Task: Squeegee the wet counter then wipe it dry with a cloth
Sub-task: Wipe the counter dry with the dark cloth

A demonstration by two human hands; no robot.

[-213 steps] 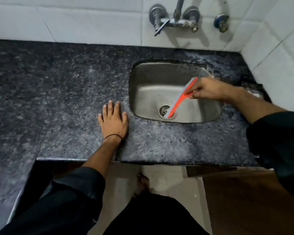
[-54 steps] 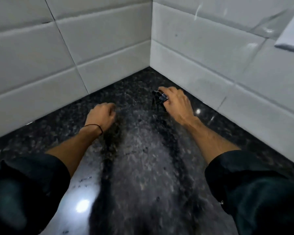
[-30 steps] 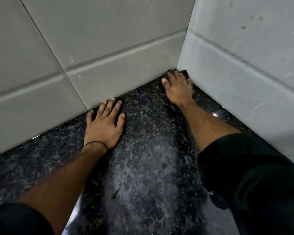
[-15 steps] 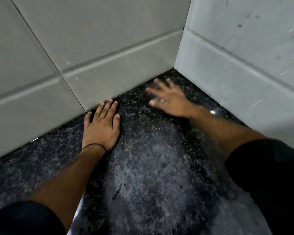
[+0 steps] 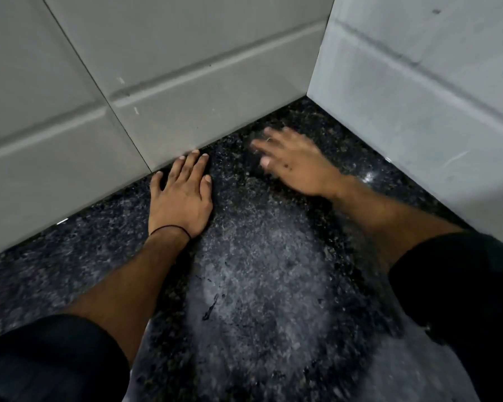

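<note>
The dark speckled granite counter [image 5: 262, 285] fills the lower view and runs into a tiled corner. My left hand [image 5: 180, 198] lies flat on it, fingers together, fingertips touching the back wall. My right hand [image 5: 296, 166] is blurred with motion near the corner, fingers spread and palm down. A dark patch that looks like a dark cloth [image 5: 246, 166] shows under its fingers; its outline is unclear. A pale sheen covers the counter's middle. No squeegee is in view.
White tiled walls close the space: the back wall [image 5: 157, 82] on the left and the side wall [image 5: 418, 97] on the right meet at a corner. My dark sleeves cover the lower corners of the view.
The squeegee and sink left the view as I turned to the corner. My right hand slid from deep in the corner leftward along the counter. My left hand stays flat.
</note>
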